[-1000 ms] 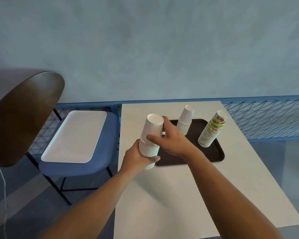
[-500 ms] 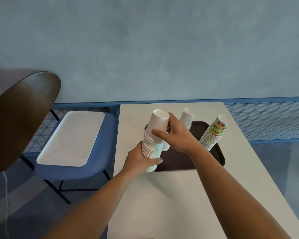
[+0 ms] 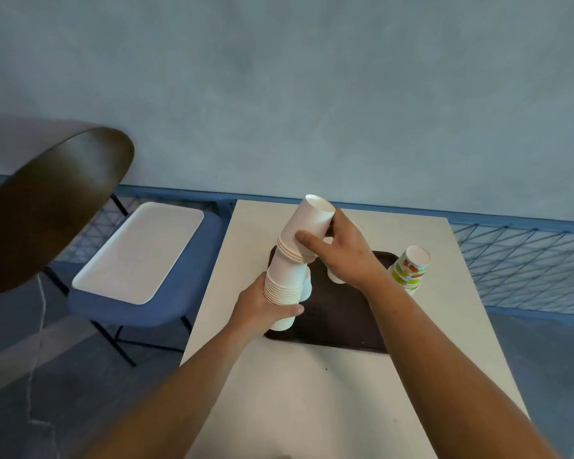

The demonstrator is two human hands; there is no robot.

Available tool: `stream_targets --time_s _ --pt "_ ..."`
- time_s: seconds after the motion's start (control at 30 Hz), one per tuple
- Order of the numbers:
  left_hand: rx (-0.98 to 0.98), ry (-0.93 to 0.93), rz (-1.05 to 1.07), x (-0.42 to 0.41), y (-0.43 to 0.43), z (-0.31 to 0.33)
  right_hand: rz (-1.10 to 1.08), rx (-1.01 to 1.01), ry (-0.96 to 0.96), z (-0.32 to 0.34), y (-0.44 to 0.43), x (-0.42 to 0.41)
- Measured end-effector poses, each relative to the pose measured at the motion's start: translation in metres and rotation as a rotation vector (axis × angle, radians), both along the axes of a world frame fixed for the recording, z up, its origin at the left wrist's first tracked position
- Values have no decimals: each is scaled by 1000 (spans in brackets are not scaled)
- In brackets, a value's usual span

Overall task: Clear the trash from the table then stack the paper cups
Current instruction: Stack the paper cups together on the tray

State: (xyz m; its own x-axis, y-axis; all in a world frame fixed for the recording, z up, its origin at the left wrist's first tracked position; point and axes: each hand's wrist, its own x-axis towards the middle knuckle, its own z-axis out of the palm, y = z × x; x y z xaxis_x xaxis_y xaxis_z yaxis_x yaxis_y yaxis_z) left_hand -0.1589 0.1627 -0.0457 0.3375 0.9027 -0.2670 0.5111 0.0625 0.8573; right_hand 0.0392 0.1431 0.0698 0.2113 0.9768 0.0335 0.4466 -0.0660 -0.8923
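Observation:
A tall stack of white paper cups (image 3: 287, 276), upside down, leans to the right over the left end of a dark brown tray (image 3: 342, 321). My left hand (image 3: 262, 308) grips the stack's lower part. My right hand (image 3: 340, 250) holds the upper group of white cups (image 3: 307, 223), which sits over the lower ones. A second white cup stack (image 3: 334, 276) on the tray is mostly hidden behind my right hand. A stack of colourfully printed cups (image 3: 410, 270) stands at the tray's right end.
The white table (image 3: 328, 392) runs to a blue wall and blue wire railing (image 3: 524, 256). On the left a blue-seated chair (image 3: 140, 313) carries a white tray (image 3: 140, 253); its dark wooden backrest (image 3: 47, 200) juts in close.
The white stack has grown taller and tilted right as my right hand lifted the upper cups higher. The view has shifted, and the second white stack is now hidden behind my right hand.

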Motion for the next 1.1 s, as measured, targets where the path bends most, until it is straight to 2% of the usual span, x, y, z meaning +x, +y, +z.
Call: stream_targets --time_s 0.3,0.43,0.5,0.6,0.7,0.83,1.1 --pt "-30 6 67 24 -16 0 -7 -1 246 -1 13 42" --pt "-57 11 76 21 -14 -8 -75 9 355 -8 22 56" --pt "-64 13 73 17 -9 -12 -142 6 331 -15 26 62" --pt "-69 10 68 8 1 -13 -249 -23 188 -31 28 64" --pt "-68 -9 63 -3 12 -13 -272 -77 87 -53 25 54" --pt "-67 -10 50 -19 25 -18 -248 -171 85 -88 24 34" --pt "-127 6 47 -37 48 -24 -272 -200 23 -140 44 4"
